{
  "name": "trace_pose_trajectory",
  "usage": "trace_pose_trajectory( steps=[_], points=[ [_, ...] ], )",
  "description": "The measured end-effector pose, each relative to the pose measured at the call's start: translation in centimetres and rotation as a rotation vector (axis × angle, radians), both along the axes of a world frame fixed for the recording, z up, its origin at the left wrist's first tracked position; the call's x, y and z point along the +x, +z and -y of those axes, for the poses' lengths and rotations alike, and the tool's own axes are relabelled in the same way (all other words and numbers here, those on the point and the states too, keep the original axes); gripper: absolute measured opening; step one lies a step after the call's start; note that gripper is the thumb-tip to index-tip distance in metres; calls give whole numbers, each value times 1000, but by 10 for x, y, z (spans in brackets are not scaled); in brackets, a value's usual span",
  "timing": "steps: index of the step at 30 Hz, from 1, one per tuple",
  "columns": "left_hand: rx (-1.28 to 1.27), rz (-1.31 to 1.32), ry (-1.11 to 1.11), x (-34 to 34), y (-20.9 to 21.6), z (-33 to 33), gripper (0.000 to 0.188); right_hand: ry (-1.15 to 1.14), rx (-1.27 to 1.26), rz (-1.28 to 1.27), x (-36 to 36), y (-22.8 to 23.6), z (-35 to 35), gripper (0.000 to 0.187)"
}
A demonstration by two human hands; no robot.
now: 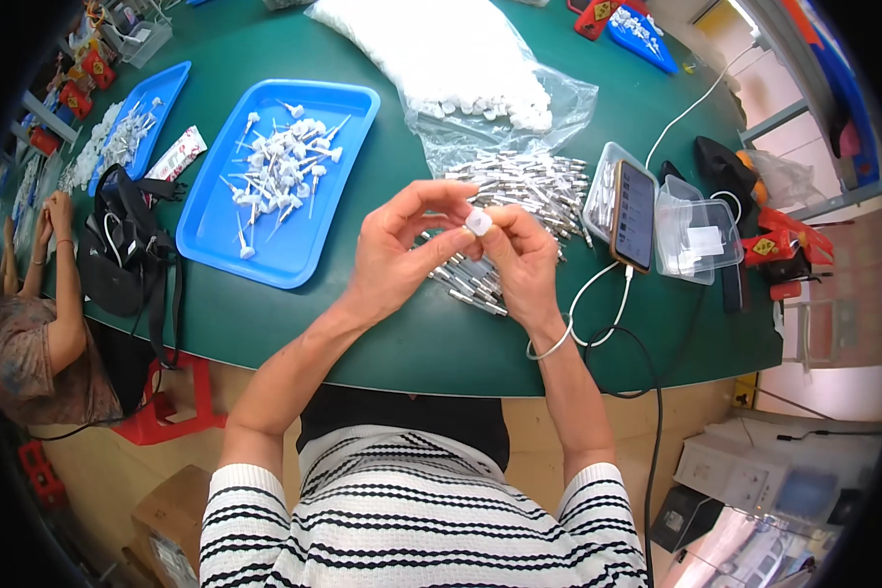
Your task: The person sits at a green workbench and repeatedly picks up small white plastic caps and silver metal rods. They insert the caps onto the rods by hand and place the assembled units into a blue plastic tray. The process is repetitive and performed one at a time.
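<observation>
A small white plastic cap (pixel 478 221) is held up between my two hands, over the table's near middle. The thumb and fingertips of my left hand (pixel 398 253) close on it from the left. From the other side, my right hand (pixel 522 263) pinches it between thumb and forefinger. Whether a metal pin sits inside the cap is hidden by the fingers. Under and beyond my hands lies a heap of slim silver metal pins (pixel 534 181). Left of them, a blue tray (pixel 192 227) carries many white-headed pins (pixel 286 162), loosely scattered.
A clear bag of white caps (pixel 431 54) spills toward the pin heap. At right, a phone (pixel 633 216) with a white cable leans on a clear plastic box (pixel 603 191), beside another clear box (pixel 698 240). A black bag (pixel 118 255) and a co-worker (pixel 54 333) are at left.
</observation>
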State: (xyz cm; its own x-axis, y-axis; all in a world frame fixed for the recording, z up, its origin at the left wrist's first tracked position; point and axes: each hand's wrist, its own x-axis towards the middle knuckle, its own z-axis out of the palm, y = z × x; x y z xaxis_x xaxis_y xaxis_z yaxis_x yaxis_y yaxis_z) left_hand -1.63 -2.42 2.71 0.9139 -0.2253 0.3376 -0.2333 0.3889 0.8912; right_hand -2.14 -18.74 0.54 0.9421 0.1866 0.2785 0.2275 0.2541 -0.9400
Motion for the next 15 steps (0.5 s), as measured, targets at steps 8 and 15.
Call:
trace_pose_trajectory(
  steps=[8, 15],
  points=[
    [108, 71, 86, 0, -1, -5, 20, -14, -2, 8, 3, 4, 1, 12],
    [276, 194, 167, 5, 2, -9, 14, -9, -1, -26, 1, 5, 1, 10]
  ],
)
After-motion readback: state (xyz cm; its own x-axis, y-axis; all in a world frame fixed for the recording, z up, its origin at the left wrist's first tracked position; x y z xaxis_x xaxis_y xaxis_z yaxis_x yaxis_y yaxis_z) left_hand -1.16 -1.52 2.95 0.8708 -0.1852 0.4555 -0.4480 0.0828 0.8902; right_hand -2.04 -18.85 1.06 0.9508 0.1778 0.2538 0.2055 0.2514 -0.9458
